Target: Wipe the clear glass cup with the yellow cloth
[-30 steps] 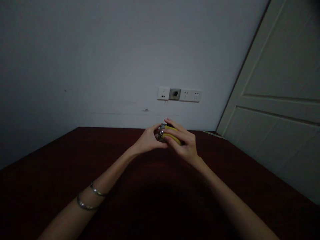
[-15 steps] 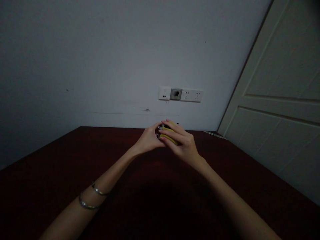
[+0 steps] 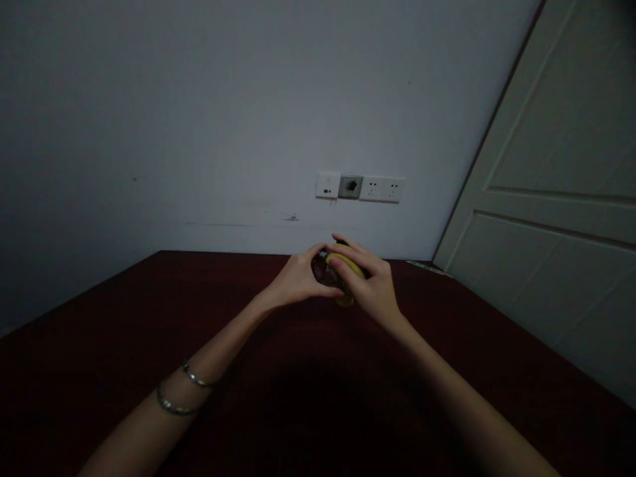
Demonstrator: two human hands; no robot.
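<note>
Both my hands meet above the far part of a dark red table [image 3: 124, 331]. Between them is a small yellow object [image 3: 344, 264] with a shiny metal end [image 3: 322, 267]; what it is I cannot make out. My right hand [image 3: 370, 285] wraps its fingers round the yellow body. My left hand [image 3: 295, 281] pinches the metal end with fingertips and thumb. Two thin silver bangles [image 3: 181, 396] sit on my left forearm.
A pale wall stands behind the table, with a row of white sockets and a grey plate [image 3: 360, 188]. A cream panelled door [image 3: 556, 199] is on the right. A thin flat item [image 3: 426, 266] lies at the table's far right edge.
My right hand has turned the yellow object so that it tilts more downward; the metal end now looks darker. Both hands stay at the same spot.
</note>
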